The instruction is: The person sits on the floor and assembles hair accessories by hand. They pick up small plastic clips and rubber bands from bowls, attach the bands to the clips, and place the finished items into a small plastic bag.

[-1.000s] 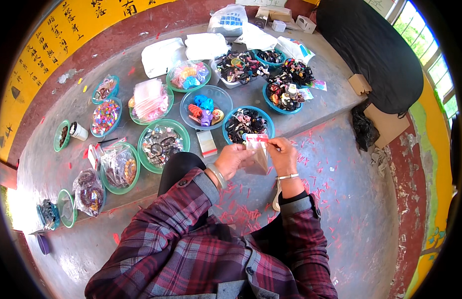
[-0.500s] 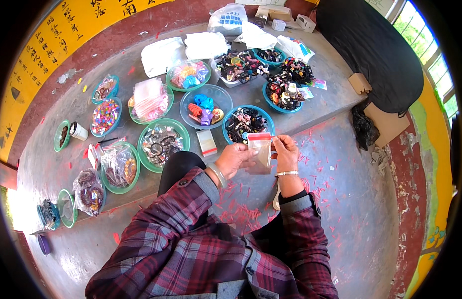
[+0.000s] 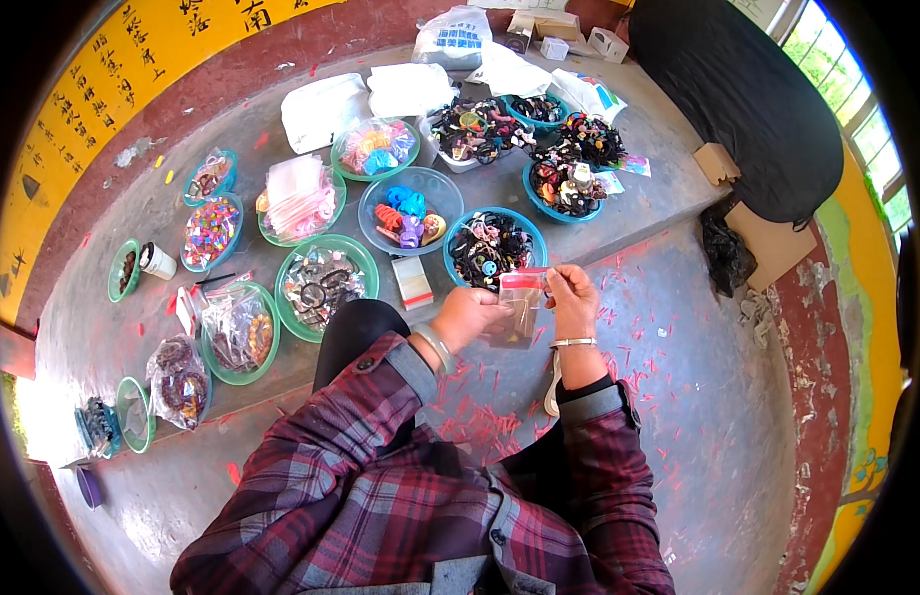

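The left hand (image 3: 470, 317) and the right hand (image 3: 576, 299) meet over the floor (image 3: 698, 397), in front of the person's bent knee, with a small clear bag (image 3: 517, 319) held up between them. The left thumb and forefinger are closed on the bag's left side, about midway down, with the thumb laid over its front; the remaining left fingers are curled, and how tightly they fold behind the bag cannot be told. The right thumb and forefinger are drawn together in a narrow pinch at the bag's upper right corner, beside the red strip (image 3: 524, 282) that crosses its top, while the other right fingers bend in toward the palm. The bag hangs nearly upright, its lower part free of the right hand; whether anything lies inside it is too unclear to tell. Just beyond the bag stands a blue bowl (image 3: 541, 243) filled with dark hair ties (image 3: 483, 243), and near the left hand a white packet (image 3: 412, 283) with a red band lies on the raised ledge (image 3: 643, 213). Farther left is a green bowl (image 3: 371, 295) of assorted small accessories. A pale bangle (image 3: 435, 349) circles the left wrist, a slim bracelet (image 3: 575, 342) the right, and red scraps (image 3: 628, 382) are strewn across the floor.
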### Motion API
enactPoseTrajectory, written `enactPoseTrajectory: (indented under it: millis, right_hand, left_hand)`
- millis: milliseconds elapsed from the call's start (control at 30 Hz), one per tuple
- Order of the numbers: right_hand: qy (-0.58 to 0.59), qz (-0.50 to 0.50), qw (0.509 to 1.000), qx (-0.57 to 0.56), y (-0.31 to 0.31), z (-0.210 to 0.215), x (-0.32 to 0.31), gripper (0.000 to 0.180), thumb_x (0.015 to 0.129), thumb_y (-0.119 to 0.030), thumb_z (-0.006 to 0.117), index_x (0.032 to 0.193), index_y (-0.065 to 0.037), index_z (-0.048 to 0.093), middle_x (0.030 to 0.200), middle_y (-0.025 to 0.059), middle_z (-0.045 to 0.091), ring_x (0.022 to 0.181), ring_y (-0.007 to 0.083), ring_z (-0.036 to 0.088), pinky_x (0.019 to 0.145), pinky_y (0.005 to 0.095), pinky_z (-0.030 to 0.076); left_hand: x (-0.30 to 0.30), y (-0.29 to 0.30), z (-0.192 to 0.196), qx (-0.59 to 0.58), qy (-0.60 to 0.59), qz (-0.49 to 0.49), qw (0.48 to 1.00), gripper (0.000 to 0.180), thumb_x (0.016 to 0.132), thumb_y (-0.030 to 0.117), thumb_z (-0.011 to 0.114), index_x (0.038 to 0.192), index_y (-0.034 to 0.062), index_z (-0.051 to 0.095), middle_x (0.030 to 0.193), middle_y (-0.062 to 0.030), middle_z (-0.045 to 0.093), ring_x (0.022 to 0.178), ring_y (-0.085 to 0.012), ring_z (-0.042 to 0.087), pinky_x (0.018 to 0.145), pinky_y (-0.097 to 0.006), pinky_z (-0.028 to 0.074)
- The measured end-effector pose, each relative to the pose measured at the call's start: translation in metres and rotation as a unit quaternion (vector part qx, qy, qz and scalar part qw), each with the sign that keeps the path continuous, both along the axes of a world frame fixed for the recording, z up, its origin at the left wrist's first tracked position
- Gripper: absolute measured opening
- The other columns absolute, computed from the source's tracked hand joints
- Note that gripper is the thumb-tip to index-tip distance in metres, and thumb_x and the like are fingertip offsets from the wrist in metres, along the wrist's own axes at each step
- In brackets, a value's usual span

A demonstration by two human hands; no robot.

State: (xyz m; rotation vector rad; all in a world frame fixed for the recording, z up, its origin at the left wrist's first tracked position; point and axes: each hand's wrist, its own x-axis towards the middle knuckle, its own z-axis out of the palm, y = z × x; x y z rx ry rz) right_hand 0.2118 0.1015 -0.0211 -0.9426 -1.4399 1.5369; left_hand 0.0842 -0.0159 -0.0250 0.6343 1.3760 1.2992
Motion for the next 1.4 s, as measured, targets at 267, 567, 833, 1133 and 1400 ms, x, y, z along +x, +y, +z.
enactPoseTrajectory:
  millis: [267,567,833,1133,1400]
  right_hand:
    - [0.093,-0.027,0.989,-0.109,0.006,-0.004,0.004,0.006,0.081,-0.011,0.059,0.081,-0.005,0.058,0.07,0.0004,0.058,0.058,0.0075,0.053,0.047,0.0197,0.042]
    - [0.169,-0.032,0.98,-0.1,0.005,-0.011,0.001,0.006,0.083,-0.011,0.056,0.082,-0.005,0.056,0.071,0.0025,0.058,0.061,0.0092,0.054,0.048,0.0213,0.043]
    - [0.221,-0.094,0.97,-0.041,0.007,0.002,0.001,0.008,0.087,-0.014,0.052,0.086,-0.006,0.051,0.072,0.0058,0.058,0.06,0.0147,0.057,0.051,0.0238,0.048]
    - [0.211,-0.127,0.965,-0.092,0.027,0.006,0.022,0.012,0.086,-0.017,0.052,0.087,-0.006,0.048,0.073,0.0089,0.059,0.06,0.0193,0.06,0.052,0.0273,0.051]
    - [0.192,-0.057,0.968,-0.154,0.017,0.002,0.004,0.011,0.086,-0.017,0.052,0.086,-0.006,0.048,0.071,0.0097,0.059,0.058,0.0195,0.06,0.051,0.028,0.051]
  left_hand:
    - [-0.004,0.001,-0.012,-0.009,-0.038,-0.015,0.999,0.019,0.077,0.015,0.064,0.086,-0.0011,0.064,0.073,-0.0053,0.062,0.061,-0.0129,0.061,0.053,-0.025,0.049]
    - [-0.004,0.0,-0.013,-0.012,-0.098,-0.031,0.995,0.015,0.078,0.011,0.063,0.081,-0.0039,0.062,0.078,-0.0054,0.061,0.066,-0.0109,0.06,0.06,-0.023,0.052]
    - [-0.002,-0.002,-0.017,-0.053,-0.159,-0.026,0.985,0.013,0.078,0.009,0.062,0.083,-0.0024,0.061,0.079,-0.0043,0.059,0.067,-0.0106,0.059,0.063,-0.024,0.052]
    - [-0.012,0.011,-0.076,-0.096,-0.111,0.163,0.976,0.006,0.079,0.001,0.054,0.085,-0.0007,0.054,0.083,-0.0053,0.054,0.072,-0.0167,0.056,0.063,-0.027,0.052]
    - [-0.109,-0.016,-0.327,-0.033,0.089,0.312,0.945,0.009,0.079,-0.001,0.052,0.085,0.0048,0.049,0.091,-0.0104,0.05,0.085,-0.028,0.053,0.066,-0.042,0.052]
